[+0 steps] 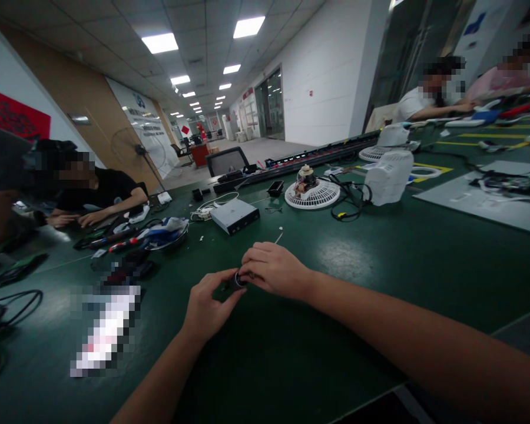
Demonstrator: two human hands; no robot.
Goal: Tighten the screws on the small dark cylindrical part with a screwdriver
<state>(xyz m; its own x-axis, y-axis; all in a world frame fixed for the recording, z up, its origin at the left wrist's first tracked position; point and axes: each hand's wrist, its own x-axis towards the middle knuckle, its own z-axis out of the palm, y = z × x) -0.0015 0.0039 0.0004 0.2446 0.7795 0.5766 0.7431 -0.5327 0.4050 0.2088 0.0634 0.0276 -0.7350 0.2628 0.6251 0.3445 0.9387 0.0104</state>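
Note:
Between my hands, above the green tabletop, is a small dark cylindrical part with a pale ring near one end. My left hand pinches it from the left between thumb and fingers. From the right, my right hand closes its curled fingers over the other end, hiding much of it. What exactly the part is cannot be made out. A thin white stick-like piece shows just beyond my right knuckles.
Ahead stand a silver drive-like box, a white fan grille with an exposed motor, a white housing and a small black tray. Cables and a blurred bright item lie left. Other people work across the table.

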